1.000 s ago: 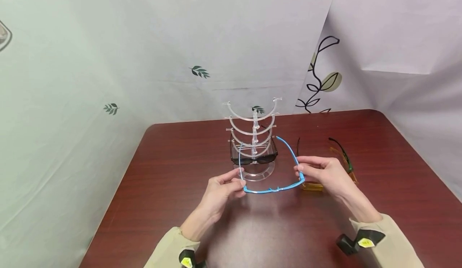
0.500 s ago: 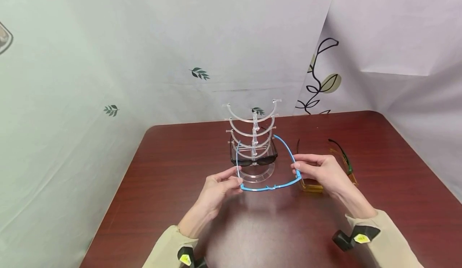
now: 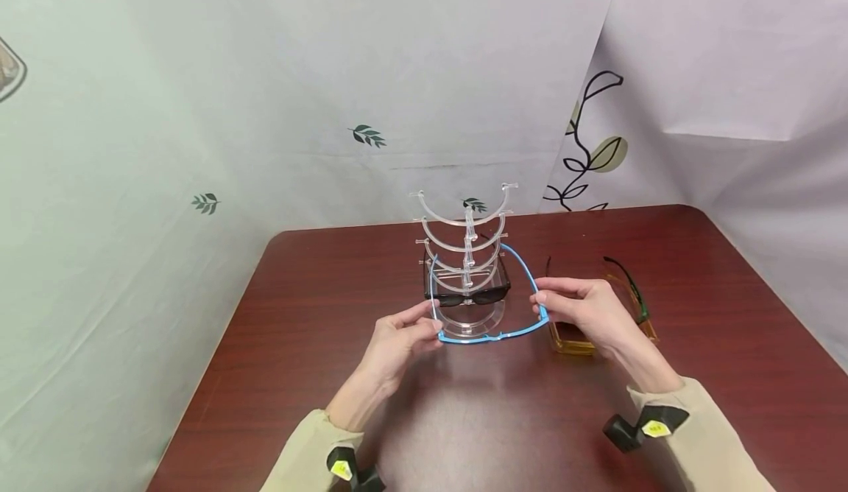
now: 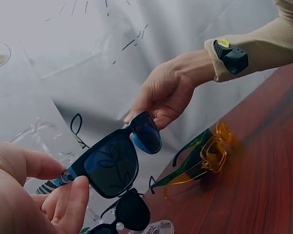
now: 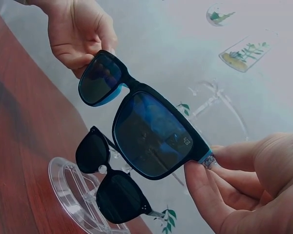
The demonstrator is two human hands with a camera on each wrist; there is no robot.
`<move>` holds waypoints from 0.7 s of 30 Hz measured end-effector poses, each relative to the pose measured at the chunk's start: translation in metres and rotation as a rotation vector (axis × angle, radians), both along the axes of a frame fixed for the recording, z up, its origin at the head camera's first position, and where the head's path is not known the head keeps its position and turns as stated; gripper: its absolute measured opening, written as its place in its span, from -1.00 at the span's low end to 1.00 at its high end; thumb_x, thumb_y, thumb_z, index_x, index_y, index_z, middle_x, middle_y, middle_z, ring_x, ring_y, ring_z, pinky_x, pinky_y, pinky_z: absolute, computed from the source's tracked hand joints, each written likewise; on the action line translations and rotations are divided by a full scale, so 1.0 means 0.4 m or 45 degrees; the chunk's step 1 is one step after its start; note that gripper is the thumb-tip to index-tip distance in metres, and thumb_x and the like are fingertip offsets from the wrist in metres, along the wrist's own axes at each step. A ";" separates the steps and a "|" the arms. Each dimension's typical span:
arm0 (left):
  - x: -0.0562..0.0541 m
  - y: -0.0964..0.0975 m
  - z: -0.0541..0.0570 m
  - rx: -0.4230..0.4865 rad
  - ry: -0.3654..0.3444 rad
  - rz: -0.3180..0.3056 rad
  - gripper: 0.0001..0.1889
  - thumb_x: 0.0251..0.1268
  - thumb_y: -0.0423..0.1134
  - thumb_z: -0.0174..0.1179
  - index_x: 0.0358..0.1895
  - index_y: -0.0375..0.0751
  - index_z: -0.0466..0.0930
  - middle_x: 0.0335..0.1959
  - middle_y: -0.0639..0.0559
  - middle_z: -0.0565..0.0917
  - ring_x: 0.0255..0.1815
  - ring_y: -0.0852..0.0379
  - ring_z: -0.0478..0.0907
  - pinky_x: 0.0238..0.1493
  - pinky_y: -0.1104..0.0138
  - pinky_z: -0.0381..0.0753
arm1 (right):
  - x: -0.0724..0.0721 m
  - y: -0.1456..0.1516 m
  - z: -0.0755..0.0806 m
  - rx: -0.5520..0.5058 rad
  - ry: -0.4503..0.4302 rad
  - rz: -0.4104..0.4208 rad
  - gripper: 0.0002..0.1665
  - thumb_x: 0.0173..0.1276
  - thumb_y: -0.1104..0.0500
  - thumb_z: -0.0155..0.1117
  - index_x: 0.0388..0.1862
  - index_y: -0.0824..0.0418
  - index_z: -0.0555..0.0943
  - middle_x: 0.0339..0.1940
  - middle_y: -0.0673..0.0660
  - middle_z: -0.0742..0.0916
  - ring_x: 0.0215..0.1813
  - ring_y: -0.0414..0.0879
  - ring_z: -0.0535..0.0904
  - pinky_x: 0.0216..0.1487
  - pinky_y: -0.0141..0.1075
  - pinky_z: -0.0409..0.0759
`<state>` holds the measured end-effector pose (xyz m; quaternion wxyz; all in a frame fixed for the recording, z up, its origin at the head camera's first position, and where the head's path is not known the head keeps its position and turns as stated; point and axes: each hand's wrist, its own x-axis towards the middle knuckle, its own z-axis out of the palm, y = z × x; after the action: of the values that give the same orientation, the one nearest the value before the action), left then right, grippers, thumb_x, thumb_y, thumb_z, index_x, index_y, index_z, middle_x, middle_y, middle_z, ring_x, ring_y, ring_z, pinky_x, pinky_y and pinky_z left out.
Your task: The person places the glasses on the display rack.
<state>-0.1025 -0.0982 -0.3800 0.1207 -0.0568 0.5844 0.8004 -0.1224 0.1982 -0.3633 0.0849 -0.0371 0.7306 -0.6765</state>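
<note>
Both hands hold a pair of sunglasses (image 3: 493,338) with a blue inner frame, a black front and dark lenses. My left hand (image 3: 391,345) pinches it by the left temple near the hinge; my right hand (image 3: 586,309) pinches the right temple. The sunglasses are raised above the table, temples pointing away from me, in front of a clear display stand (image 3: 468,249). On a low tier of that stand sit black sunglasses (image 3: 490,297). In the right wrist view, the held sunglasses (image 5: 151,134) show a patterned right temple (image 5: 210,160) between thumb and fingers.
Yellow-orange glasses (image 3: 575,348) and a green-and-black temple (image 3: 641,306) lie at the right on the dark red table (image 3: 331,278); whether they are one pair or two I cannot tell. White patterned sheeting (image 3: 298,109) hangs behind and beside the table.
Both hands have moved the blue sunglasses slightly forward and to the left, closer to the stand. The stand, the black sunglasses and the yellow-orange glasses have stayed put.
</note>
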 end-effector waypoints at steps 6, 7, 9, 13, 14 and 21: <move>-0.013 -0.004 0.001 -0.011 0.005 0.009 -0.48 0.16 -0.61 0.21 0.25 -0.58 0.45 -0.43 -0.02 0.67 -0.47 0.20 0.63 -0.25 0.32 0.73 | -0.016 -0.008 0.000 -0.049 -0.031 -0.028 -0.40 0.39 0.24 0.36 0.25 0.60 0.46 -0.19 0.23 0.78 -0.17 -0.14 0.75 -0.05 -0.27 0.69; -0.016 -0.004 0.001 -0.011 0.007 0.009 -0.48 0.16 -0.61 0.20 0.26 -0.59 0.45 -0.43 -0.02 0.67 -0.46 0.20 0.63 -0.24 0.32 0.73 | -0.019 -0.009 0.000 -0.049 -0.028 -0.030 -0.41 0.39 0.24 0.36 0.25 0.60 0.46 -0.20 0.21 0.79 -0.17 -0.14 0.75 -0.05 -0.27 0.69; -0.021 -0.005 0.002 -0.007 0.010 0.012 -0.47 0.17 -0.62 0.20 0.27 -0.60 0.43 -0.44 -0.02 0.66 -0.47 0.20 0.64 -0.24 0.32 0.73 | -0.024 -0.011 0.000 -0.049 -0.025 -0.032 -0.42 0.40 0.25 0.36 0.24 0.61 0.46 -0.20 0.21 0.78 -0.17 -0.14 0.75 -0.05 -0.26 0.69; -0.031 -0.007 0.001 0.000 0.013 0.025 -0.48 0.17 -0.63 0.19 0.26 -0.60 0.43 -0.46 -0.02 0.66 -0.49 0.20 0.63 -0.26 0.33 0.73 | -0.035 -0.015 0.000 -0.036 -0.022 -0.029 -0.43 0.40 0.25 0.35 0.24 0.61 0.46 -0.18 0.27 0.78 -0.18 -0.15 0.74 -0.06 -0.28 0.70; -0.033 -0.008 0.001 0.000 0.013 0.027 -0.48 0.17 -0.63 0.19 0.26 -0.61 0.43 -0.45 -0.03 0.66 -0.50 0.20 0.63 -0.26 0.33 0.73 | -0.038 -0.016 0.000 -0.036 -0.026 -0.030 -0.43 0.40 0.25 0.35 0.24 0.60 0.46 -0.17 0.29 0.77 -0.18 -0.15 0.74 -0.07 -0.28 0.70; -0.051 -0.012 -0.002 0.001 0.015 0.040 -0.52 0.19 -0.60 0.19 0.23 -0.61 0.47 -0.25 -0.08 0.70 -0.48 0.23 0.64 -0.29 0.36 0.73 | -0.056 -0.022 0.000 -0.032 -0.077 -0.042 -0.41 0.40 0.20 0.37 0.26 0.56 0.48 -0.15 0.27 0.77 -0.15 -0.13 0.74 -0.06 -0.30 0.69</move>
<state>-0.1228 -0.1032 -0.3809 0.1045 -0.0612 0.5839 0.8028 -0.1447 0.1894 -0.3632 0.0953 -0.0055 0.7198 -0.6876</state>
